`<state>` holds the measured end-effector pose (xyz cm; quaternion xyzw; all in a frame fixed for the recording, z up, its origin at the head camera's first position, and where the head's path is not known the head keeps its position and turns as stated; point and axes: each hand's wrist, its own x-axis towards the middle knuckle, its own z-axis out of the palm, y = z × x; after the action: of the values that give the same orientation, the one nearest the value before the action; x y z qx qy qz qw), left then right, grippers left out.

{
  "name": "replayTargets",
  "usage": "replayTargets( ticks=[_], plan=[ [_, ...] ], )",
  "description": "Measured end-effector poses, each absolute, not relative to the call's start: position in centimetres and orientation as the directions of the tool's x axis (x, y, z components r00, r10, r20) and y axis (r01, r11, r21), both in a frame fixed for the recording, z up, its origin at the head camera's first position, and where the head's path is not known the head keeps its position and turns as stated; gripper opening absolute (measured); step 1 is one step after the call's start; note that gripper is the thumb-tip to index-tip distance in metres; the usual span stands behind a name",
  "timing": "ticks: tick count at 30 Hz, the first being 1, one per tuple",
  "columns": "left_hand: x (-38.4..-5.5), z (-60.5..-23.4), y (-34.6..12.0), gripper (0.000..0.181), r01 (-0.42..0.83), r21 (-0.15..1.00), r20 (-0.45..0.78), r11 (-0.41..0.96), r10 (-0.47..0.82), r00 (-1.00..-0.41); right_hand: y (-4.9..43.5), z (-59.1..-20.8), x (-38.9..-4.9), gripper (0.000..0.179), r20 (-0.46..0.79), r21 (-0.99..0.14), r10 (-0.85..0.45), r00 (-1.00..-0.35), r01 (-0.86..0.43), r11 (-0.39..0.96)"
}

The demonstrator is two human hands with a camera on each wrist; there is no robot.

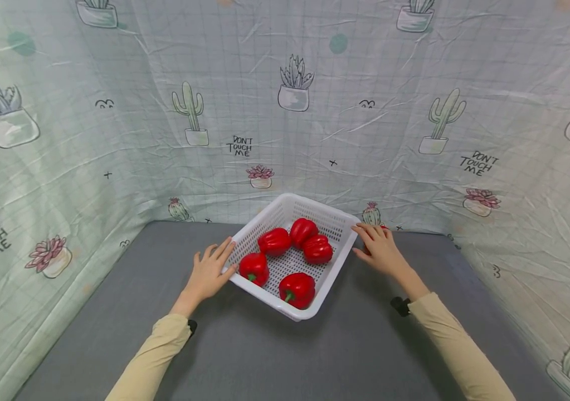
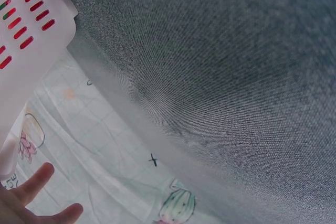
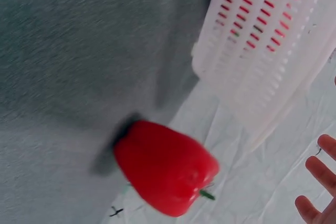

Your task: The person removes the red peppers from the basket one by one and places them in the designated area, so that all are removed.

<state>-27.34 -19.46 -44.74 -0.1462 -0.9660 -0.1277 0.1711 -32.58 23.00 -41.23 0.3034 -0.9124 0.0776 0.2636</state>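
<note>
A white perforated plastic basket holds several red bell peppers. My left hand rests at the basket's left rim, its fingers extended and thumb near the edge. At the opposite rim, my right hand has its fingertips by the right corner. One more red bell pepper lies outside the basket on the table; in the head view the right hand mostly hides it. The right wrist view shows spread fingers, with that pepper lying apart from them. Two outstretched fingers appear in the left wrist view.
The grey tabletop extends around the basket. A pale curtain printed with cacti and lettering surrounds the table at the back and sides. The basket's far corner stands close to it.
</note>
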Motion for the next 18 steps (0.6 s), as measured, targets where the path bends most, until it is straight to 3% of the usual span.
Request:
replayTargets(
  ticks=[11, 18],
  plan=[
    [-27.5, -44.8, -19.6, 0.058, 0.325, 0.198, 0.335, 0.925, 0.248, -0.909, 20.3, -40.4, -32.9, 0.057, 0.499, 0.024, -0.556, -0.665, -0.630, 0.776],
    [-27.6, -44.9, -19.6, 0.059, 0.325, 0.187, 0.336, 0.927, 0.250, -0.908, 18.4, -40.0, -33.3, 0.059, 0.441, 0.010, -0.570, -0.693, -0.631, 0.776]
  ],
)
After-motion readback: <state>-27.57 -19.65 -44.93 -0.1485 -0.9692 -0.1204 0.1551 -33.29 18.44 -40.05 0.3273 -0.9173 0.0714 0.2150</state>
